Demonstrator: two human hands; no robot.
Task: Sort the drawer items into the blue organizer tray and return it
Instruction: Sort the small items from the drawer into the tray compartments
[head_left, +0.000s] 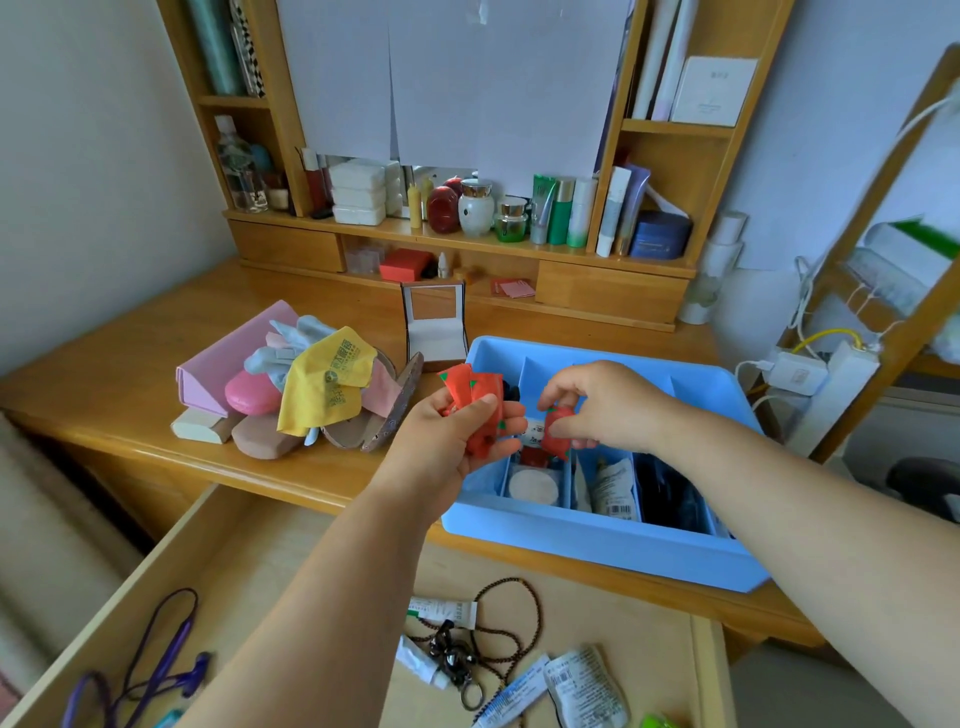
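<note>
Drawer, open, nearest: tubes, one bead cord, one purple cord. Left hand grips several red packets; right hand pinches one red packet over the tray, on the worktop. Beyond: one yellow cloth.

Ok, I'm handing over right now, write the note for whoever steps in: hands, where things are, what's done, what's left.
Left hand: grips a bunch of red packets beside the blue organizer tray.
Right hand: pinches one red packet over the tray's compartments.
Tray sits on the desk; several compartments already hold items.
Left: the tubes, beaded cord and purple cord in the open drawer; the pile of cases and cloths on the desk may need sorting too. Then return the tray.
</note>
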